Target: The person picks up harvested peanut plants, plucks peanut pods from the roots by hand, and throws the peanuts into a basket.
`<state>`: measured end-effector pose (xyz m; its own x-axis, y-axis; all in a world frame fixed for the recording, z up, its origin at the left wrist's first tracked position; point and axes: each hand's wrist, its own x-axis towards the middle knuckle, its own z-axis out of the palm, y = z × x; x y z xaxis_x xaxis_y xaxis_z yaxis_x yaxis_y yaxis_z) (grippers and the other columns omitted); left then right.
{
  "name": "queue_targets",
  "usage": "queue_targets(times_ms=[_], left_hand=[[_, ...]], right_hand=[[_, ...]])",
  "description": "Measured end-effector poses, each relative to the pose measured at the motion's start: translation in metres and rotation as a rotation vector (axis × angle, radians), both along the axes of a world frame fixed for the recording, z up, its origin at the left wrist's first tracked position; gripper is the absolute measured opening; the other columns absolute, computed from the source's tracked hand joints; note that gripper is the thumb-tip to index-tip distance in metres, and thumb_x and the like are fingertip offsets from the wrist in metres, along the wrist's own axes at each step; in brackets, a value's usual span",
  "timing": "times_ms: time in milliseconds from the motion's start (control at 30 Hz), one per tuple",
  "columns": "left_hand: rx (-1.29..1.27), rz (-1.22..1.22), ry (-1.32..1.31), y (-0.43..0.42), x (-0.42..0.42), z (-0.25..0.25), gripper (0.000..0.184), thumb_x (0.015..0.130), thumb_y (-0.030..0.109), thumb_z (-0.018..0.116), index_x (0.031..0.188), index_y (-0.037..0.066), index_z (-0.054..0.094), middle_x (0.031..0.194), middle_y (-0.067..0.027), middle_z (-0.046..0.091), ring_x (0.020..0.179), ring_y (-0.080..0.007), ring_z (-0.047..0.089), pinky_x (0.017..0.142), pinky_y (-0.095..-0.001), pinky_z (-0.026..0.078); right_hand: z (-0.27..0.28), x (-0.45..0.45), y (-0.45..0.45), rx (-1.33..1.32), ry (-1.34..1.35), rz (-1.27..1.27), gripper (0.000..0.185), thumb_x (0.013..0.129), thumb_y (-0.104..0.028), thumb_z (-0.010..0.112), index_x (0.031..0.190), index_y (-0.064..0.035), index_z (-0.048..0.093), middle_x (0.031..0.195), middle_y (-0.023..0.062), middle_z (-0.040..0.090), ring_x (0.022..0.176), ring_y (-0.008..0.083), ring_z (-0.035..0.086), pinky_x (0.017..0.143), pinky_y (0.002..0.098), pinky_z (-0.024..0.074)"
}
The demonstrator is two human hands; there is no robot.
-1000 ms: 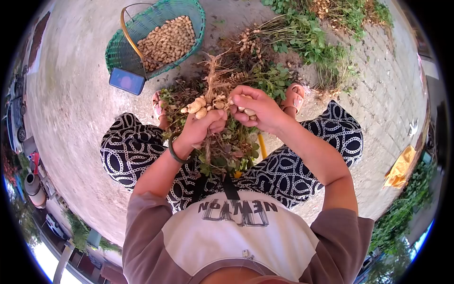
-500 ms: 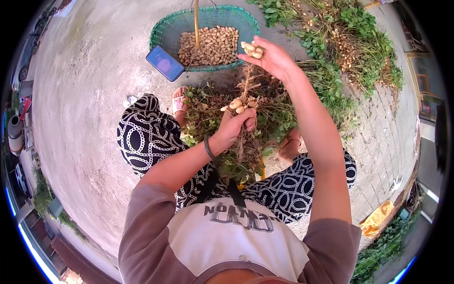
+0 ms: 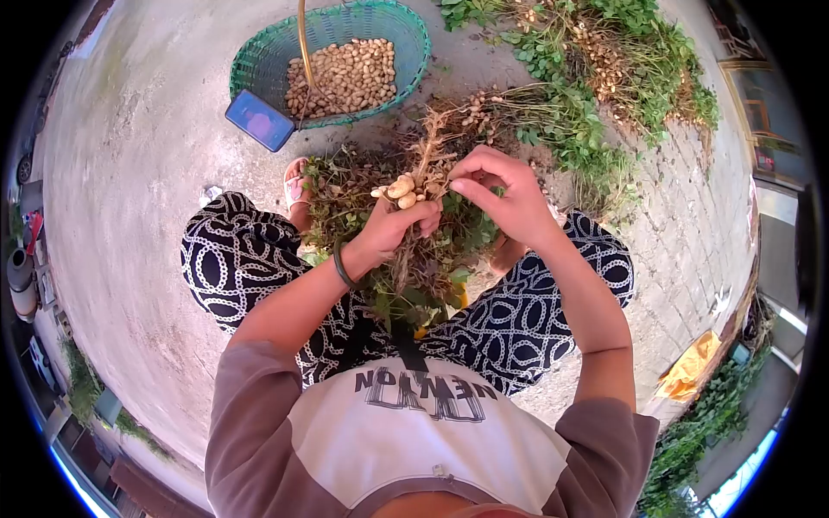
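Observation:
My left hand (image 3: 399, 226) is wrapped around the stems of a pulled peanut plant (image 3: 429, 142), roots upward. Pale peanuts (image 3: 399, 188) cluster on it just above my thumb. At the plant's right side is my right hand (image 3: 505, 192), fingers curled and pinched at the root strands; what lies between the fingertips is too small to make out. Beyond both hands sits a green woven basket (image 3: 414, 65) with loose peanuts (image 3: 354, 73) inside. Leafy stems (image 3: 345, 186) lie in a heap below my hands, between my feet.
A phone (image 3: 259, 119) is fixed at the basket's near left rim, beside an upright tan handle (image 3: 304, 43). More peanut plants (image 3: 604, 78) are piled at the upper right on the concrete ground (image 3: 138, 216). A yellow-orange bag (image 3: 689, 364) lies at the right.
My right hand came down from beside the basket to the plant, and the peanuts seen in it earlier no longer show. My left hand keeps its hold. The view shifted, moving the basket leftward.

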<state>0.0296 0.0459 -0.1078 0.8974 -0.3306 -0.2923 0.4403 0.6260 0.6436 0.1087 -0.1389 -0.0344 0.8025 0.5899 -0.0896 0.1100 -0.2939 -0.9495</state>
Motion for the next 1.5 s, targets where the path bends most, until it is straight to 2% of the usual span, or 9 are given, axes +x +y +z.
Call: queue_targets(times_ms=[167, 600, 833, 900, 1033, 1167, 1200, 1400, 1500], left_hand=[[0.082, -0.097, -0.056, -0.005, -0.002, 0.004, 0.006, 0.091, 0.007, 0.06, 0.093, 0.002, 0.057, 0.07, -0.002, 0.055, 0.064, -0.0101, 0.052, 0.058, -0.0265, 0.042], [0.078, -0.108, -0.012, -0.018, 0.0, 0.009, 0.007, 0.095, 0.007, 0.054, 0.096, 0.001, 0.055, 0.068, -0.0008, 0.052, 0.06, -0.0098, 0.047, 0.054, -0.0276, 0.039], [0.071, -0.041, -0.005, -0.012, -0.005, 0.0, 0.009, 0.094, 0.009, 0.057, 0.096, 0.001, 0.056, 0.072, -0.0008, 0.055, 0.064, -0.0097, 0.049, 0.059, -0.0275, 0.042], [0.449, -0.008, -0.1, -0.016, -0.001, 0.002, 0.011, 0.093, 0.009, 0.058, 0.101, 0.0, 0.057, 0.079, -0.0015, 0.059, 0.07, -0.0096, 0.053, 0.064, -0.0275, 0.045], [0.72, 0.028, -0.278, -0.017, 0.001, 0.001, 0.021, 0.09, 0.006, 0.061, 0.11, -0.001, 0.058, 0.093, -0.0031, 0.064, 0.082, -0.0096, 0.057, 0.075, -0.0271, 0.048], [0.784, -0.042, -0.373, -0.02, 0.001, 0.0, 0.025, 0.086, 0.0, 0.062, 0.111, 0.0, 0.059, 0.095, -0.0055, 0.066, 0.082, -0.0113, 0.058, 0.076, -0.0295, 0.049], [0.756, -0.024, -0.359, -0.021, 0.001, 0.0, 0.024, 0.085, -0.002, 0.061, 0.109, 0.0, 0.058, 0.095, -0.0055, 0.066, 0.084, -0.0123, 0.059, 0.077, -0.0297, 0.05], [0.585, -0.057, -0.241, -0.022, 0.0, 0.008, 0.019, 0.086, -0.004, 0.056, 0.104, -0.001, 0.057, 0.094, -0.0043, 0.064, 0.085, -0.0109, 0.058, 0.076, -0.0285, 0.049], [0.602, -0.101, -0.244, -0.023, -0.003, 0.005, 0.018, 0.087, -0.003, 0.053, 0.104, -0.001, 0.057, 0.093, -0.0027, 0.062, 0.084, -0.0099, 0.056, 0.073, -0.0288, 0.049]], right_hand=[[-0.004, -0.013, -0.006, -0.186, -0.105, 0.05, 0.025, 0.081, -0.022, 0.075, 0.096, -0.0054, 0.065, 0.084, 0.0053, 0.057, 0.071, 0.0183, 0.061, 0.065, 0.0321, 0.0483], [-0.017, -0.03, -0.018, 0.081, -0.171, -0.057, 0.011, 0.087, -0.005, 0.066, 0.096, -0.0004, 0.064, 0.096, 0.0091, 0.062, 0.089, 0.0221, 0.061, 0.078, 0.0332, 0.0488], [-0.025, -0.014, -0.031, 0.662, 0.679, -0.306, 0.017, 0.095, -0.014, 0.057, 0.104, 0.0007, 0.059, 0.1, 0.0066, 0.06, 0.088, 0.0144, 0.056, 0.072, 0.0278, 0.0455], [-0.01, -0.013, -0.031, 0.754, 0.802, -0.156, 0.019, 0.095, -0.019, 0.059, 0.102, -0.0009, 0.059, 0.099, 0.005, 0.059, 0.088, 0.0112, 0.056, 0.07, 0.0257, 0.0438], [-0.022, -0.028, -0.025, 0.125, 0.136, -0.036, 0.038, 0.087, -0.024, 0.07, 0.117, -0.0062, 0.052, 0.076, -0.0032, 0.051, 0.065, 0.0096, 0.048, 0.058, 0.0279, 0.0408], [-0.015, -0.036, -0.012, -0.214, -0.074, 0.002, 0.058, 0.079, -0.033, 0.079, 0.123, -0.0099, 0.048, 0.065, -0.0004, 0.042, 0.055, 0.0159, 0.044, 0.053, 0.0315, 0.0405], [-0.013, -0.036, -0.011, -0.237, -0.13, 0.0, 0.058, 0.076, -0.023, 0.082, 0.121, -0.0083, 0.048, 0.069, 0.0014, 0.043, 0.056, 0.0119, 0.041, 0.052, 0.0265, 0.0371], [-0.027, -0.035, -0.007, -0.257, -0.302, -0.09, 0.05, 0.079, -0.036, 0.077, 0.115, -0.012, 0.052, 0.075, 0.0066, 0.062, 0.067, 0.0241, 0.066, 0.056, 0.0339, 0.0489], [-0.036, -0.037, 0.0, -0.144, -0.507, -0.041, 0.036, 0.084, -0.031, 0.073, 0.109, -0.0112, 0.056, 0.077, 0.0058, 0.063, 0.066, 0.0238, 0.065, 0.056, 0.0333, 0.0491]])
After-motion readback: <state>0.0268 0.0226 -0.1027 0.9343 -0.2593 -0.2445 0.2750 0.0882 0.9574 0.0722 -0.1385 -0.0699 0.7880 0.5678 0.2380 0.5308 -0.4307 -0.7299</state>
